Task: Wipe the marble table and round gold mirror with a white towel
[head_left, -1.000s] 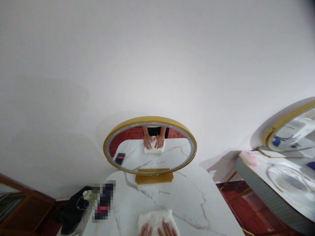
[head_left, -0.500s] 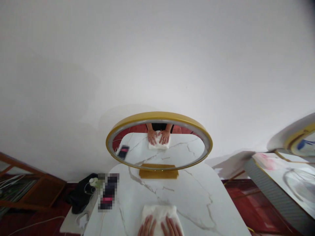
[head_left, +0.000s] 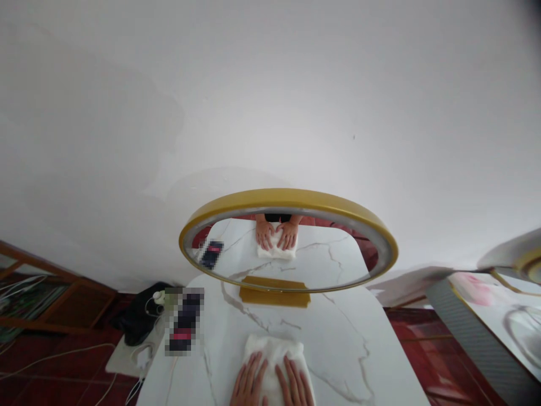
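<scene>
Left hand: the left hand point(head_left: 249, 384) lies flat on the cloth point(head_left: 274, 361), fingers spread and straight, gripping nothing; its wrist is cut off by the bottom edge of the view.
Right hand: the right hand point(head_left: 295, 385) lies just beside the left one, also flat and spread on the cloth, with nothing clasped.
Cloth: white, folded and soft, it sits under both palms on the table point(head_left: 338, 349); its far edge shows beyond the fingertips.
Table: white marble with grey veins, reaching away from the hands to the wall point(head_left: 270, 101).
Mirror: the mirror point(head_left: 296, 197), an oval with a gold rim, stands on a gold base point(head_left: 274, 295) straight ahead of the hands, well beyond the cloth; its glass shows both hands pressed on the cloth.
Phone: a blurred dark phone point(head_left: 184, 321) lies on the table ahead of the left hand and out to its left, apart from the cloth.
Bag: a black bag point(head_left: 137, 321) with a white cable sits past the phone, further left, off the table's edge.
Other table: a second table point(head_left: 486, 332) stands well off to the right of the right hand.
</scene>
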`<state>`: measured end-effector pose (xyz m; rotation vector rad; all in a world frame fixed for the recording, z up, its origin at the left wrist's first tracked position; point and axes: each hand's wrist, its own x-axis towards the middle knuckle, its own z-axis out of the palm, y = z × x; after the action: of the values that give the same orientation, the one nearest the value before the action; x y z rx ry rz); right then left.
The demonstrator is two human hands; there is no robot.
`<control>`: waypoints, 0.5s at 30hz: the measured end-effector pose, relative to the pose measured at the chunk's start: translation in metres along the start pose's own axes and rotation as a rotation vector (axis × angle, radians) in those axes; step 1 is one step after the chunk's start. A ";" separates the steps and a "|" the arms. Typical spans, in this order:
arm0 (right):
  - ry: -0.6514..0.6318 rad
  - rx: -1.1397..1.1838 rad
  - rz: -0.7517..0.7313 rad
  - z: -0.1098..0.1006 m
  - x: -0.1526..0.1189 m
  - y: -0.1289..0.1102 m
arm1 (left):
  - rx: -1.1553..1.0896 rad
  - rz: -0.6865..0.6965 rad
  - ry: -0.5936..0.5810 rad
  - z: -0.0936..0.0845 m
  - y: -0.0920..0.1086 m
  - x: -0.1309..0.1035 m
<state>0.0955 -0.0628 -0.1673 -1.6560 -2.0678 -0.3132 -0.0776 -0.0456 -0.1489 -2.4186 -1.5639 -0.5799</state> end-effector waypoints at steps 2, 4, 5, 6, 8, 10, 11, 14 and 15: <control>0.004 -0.015 -0.089 -0.001 0.017 0.009 | -0.006 0.028 -0.030 -0.005 -0.008 0.013; -0.027 -0.002 -0.183 -0.002 0.034 0.019 | -0.021 0.014 -0.067 -0.009 -0.012 0.026; -0.051 0.008 -0.210 -0.004 0.041 0.022 | -0.035 0.004 -0.089 -0.011 -0.013 0.032; -0.078 0.018 -0.218 -0.005 0.048 0.025 | -0.054 -0.005 -0.114 -0.013 -0.013 0.038; -0.136 0.033 -0.201 -0.008 0.058 0.027 | -0.098 -0.024 -0.164 -0.015 -0.014 0.047; -0.186 0.044 -0.180 -0.010 0.067 0.027 | -0.131 -0.043 -0.210 -0.016 -0.016 0.056; -0.209 0.050 -0.174 -0.012 0.071 0.026 | -0.142 -0.048 -0.230 -0.016 -0.017 0.059; -0.265 0.065 -0.167 -0.016 0.083 0.026 | -0.162 -0.056 -0.271 -0.013 -0.020 0.070; -0.277 0.070 -0.162 -0.016 0.087 0.027 | -0.170 -0.059 -0.278 -0.012 -0.021 0.073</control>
<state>0.1105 0.0108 -0.1136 -1.5665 -2.3942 -0.0639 -0.0733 0.0191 -0.1076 -2.6841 -1.7632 -0.4153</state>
